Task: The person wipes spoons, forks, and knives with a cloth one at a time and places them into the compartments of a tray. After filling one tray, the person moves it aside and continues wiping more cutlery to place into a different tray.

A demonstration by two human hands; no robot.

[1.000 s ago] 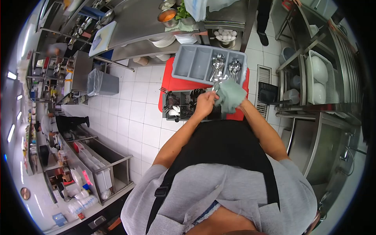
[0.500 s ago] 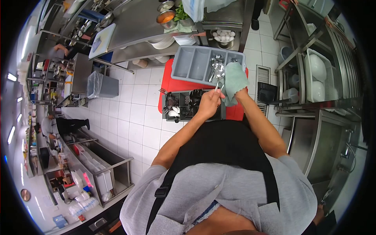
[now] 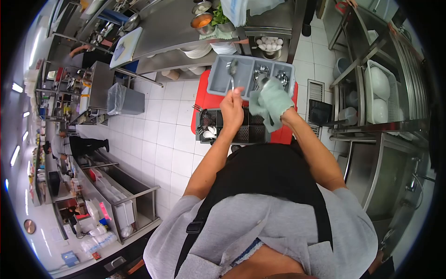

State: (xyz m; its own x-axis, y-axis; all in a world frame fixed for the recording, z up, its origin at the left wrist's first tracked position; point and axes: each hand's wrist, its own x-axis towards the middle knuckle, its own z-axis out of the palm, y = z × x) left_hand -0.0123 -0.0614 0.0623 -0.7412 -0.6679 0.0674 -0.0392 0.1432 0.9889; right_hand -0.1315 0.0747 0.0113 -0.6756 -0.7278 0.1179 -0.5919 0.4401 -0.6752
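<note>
My left hand [image 3: 232, 110] is closed on the handle of a metal spoon [image 3: 232, 69], whose bowl points away from me over the left part of a grey divided cutlery tray [image 3: 223, 91]. A pale green cloth [image 3: 273, 98] covers most of my right hand [image 3: 289, 115], bunched in its grip over the tray's front right edge. The rounded end of another metal piece shows at the cloth's far edge. Metal spoons [image 3: 281, 78] lie in the right-hand compartments. Close to me is a dark cutlery basket [image 3: 253, 134] holding forks [image 3: 198, 108] and white spoons [image 3: 210, 132].
Tray and basket rest on a red surface [image 3: 200, 95]. Beyond stands a steel counter [image 3: 172, 28] with bowls of food; a bowl of eggs [image 3: 270, 45] sits below. Metal racks [image 3: 371, 51] run along the right. A lined bin [image 3: 125, 100] and a person [image 3: 76, 144] are at left.
My left hand has moved left with the spoon, away from the cloth, to above the tray's left side. My right hand with the cloth has shifted slightly left and nearer, uncovering spoons.
</note>
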